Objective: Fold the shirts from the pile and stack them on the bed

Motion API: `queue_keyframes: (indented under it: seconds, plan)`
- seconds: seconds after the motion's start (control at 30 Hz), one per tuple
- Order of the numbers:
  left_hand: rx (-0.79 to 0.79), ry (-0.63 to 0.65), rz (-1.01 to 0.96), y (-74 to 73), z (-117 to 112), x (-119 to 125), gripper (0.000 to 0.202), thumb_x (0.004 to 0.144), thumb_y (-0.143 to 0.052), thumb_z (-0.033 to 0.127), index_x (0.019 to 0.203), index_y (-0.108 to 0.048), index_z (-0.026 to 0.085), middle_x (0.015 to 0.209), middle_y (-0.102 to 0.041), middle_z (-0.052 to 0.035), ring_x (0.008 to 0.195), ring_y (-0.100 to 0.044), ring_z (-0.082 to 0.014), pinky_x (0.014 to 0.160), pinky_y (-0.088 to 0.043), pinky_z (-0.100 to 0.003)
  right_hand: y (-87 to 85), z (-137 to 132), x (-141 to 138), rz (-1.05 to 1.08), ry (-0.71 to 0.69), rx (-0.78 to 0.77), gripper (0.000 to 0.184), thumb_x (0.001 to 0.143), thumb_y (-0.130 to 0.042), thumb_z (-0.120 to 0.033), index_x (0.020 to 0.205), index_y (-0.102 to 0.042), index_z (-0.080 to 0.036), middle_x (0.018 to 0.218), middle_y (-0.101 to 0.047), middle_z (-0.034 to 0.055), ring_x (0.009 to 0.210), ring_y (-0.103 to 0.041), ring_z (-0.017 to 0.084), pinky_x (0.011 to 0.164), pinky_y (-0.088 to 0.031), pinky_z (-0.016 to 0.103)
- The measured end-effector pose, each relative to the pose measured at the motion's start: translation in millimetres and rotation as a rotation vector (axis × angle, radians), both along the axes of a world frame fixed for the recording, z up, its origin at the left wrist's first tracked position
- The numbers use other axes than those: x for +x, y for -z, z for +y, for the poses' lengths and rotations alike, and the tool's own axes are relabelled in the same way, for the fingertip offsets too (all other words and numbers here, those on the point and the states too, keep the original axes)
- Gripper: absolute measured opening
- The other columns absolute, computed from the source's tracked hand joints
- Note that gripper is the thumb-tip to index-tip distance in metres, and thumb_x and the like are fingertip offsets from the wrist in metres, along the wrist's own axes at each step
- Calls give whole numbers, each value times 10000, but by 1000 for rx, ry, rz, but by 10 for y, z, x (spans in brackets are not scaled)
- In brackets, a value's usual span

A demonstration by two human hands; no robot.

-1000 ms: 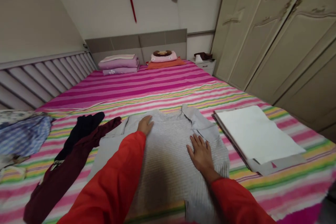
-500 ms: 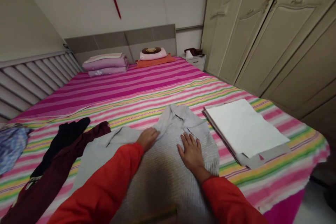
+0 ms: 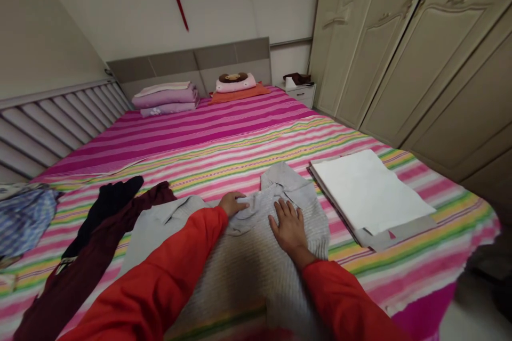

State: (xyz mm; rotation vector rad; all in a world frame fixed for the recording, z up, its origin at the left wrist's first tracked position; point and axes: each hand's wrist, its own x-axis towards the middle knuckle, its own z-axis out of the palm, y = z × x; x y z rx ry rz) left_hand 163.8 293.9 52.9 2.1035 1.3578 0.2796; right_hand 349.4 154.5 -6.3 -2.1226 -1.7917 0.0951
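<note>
A light grey ribbed sweater with a collar lies spread on the bed in front of me. My left hand holds the left side of its collar between thumb and fingers, with that flap folded down over the knit. On the upper right of the sweater, just below the collar, my right hand rests flat with its fingers spread. The left sleeve of the sweater reaches out beneath my left forearm, which covers part of it.
Dark red trousers, a black garment and a blue checked cloth lie to the left. At the right is a white sheet on a grey flat stack. Folded bedding sits by the headboard; a wardrobe stands at right.
The left collar side, which stood up before, is now turned down onto the sweater's front. My left hand has shifted slightly up and right; my right hand stays in place.
</note>
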Motion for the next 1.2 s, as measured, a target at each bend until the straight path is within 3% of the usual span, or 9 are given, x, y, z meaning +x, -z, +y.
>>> queue_keyframes:
  seconds: [0.17, 0.3, 0.43, 0.53, 0.67, 0.73, 0.9, 1.03, 1.2]
  plan:
    - [-79, 148, 32, -79, -43, 75, 340, 532, -806, 419, 741, -679, 184, 630, -573, 57, 582, -540, -117, 566, -423, -230, 29, 6, -4, 3, -1, 10, 555, 978, -314, -445, 1432, -466, -164, 1526, -415, 103, 1410, -318, 295, 1136, -182, 505]
    - [-102, 184, 114, -445, 353, 102, 402, 310, -894, 291, 611, -647, 188, 532, -536, 79, 574, -557, -139, 550, -425, -228, 37, 10, -6, 5, 2, 6, 555, 979, -316, -451, 1428, -471, -164, 1522, -423, 98, 1410, -315, 300, 1137, -179, 508]
    - [67, 62, 80, -940, 959, 288, 366, 667, -770, 407, 921, -676, 161, 898, -685, -32, 931, -614, -210, 795, -474, -281, 15, 3, -5, 1, 4, 4, 543, 982, -313, -447, 1424, -476, -177, 1519, -426, 103, 1405, -327, 295, 1131, -196, 505]
    - [309, -134, -9, -1105, 1159, 505, 469, 886, -559, 339, 1294, -501, 113, 1368, -516, -159, 1313, -423, -272, 1044, -366, -411, 14, 1, -3, -7, 6, 8, 535, 981, -318, -447, 1421, -480, -189, 1512, -436, 101, 1401, -333, 290, 1130, -199, 503]
    - [580, -123, -83, -713, 741, 761, 583, 911, -480, 256, 1462, -315, 158, 1595, -234, -158, 1474, -192, -280, 1162, -221, -528, 34, 12, 0, -7, 6, 12, 532, 981, -318, -447, 1418, -486, -194, 1510, -441, 95, 1398, -338, 292, 1132, -195, 506]
    - [504, 144, -72, -332, 332, 795, 502, 945, -367, 261, 1436, -393, 157, 1558, -335, -141, 1447, -284, -257, 1163, -278, -487, 36, 16, 0, -5, 6, 9, 533, 980, -316, -447, 1417, -488, -195, 1512, -439, 91, 1398, -337, 293, 1132, -195, 505]
    - [451, 341, 7, 361, -364, 523, 445, 916, -475, 327, 1348, -545, 248, 1460, -505, -74, 1365, -426, -290, 1093, -389, -425, 13, 9, 0, -16, 1, 0, 532, 976, -327, -434, 1420, -483, -187, 1510, -440, 101, 1396, -343, 298, 1126, -203, 508]
    - [437, 72, 42, 330, -213, -20, 420, 891, -474, 288, 1297, -559, 220, 1399, -553, -86, 1298, -492, -237, 1090, -401, -390, 11, 2, 1, -39, 8, -1, 526, 973, -331, -421, 1413, -491, -181, 1504, -450, 95, 1390, -352, 302, 1126, -206, 501]
    - [490, -413, 109, 57, 50, -1154, 395, 866, -433, 287, 1209, -587, 164, 1163, -619, -115, 987, -624, -201, 903, -508, -348, 43, 3, 4, -75, 5, 12, 533, 975, -317, -421, 1406, -498, -165, 1495, -462, 96, 1381, -361, 297, 1120, -219, 494]
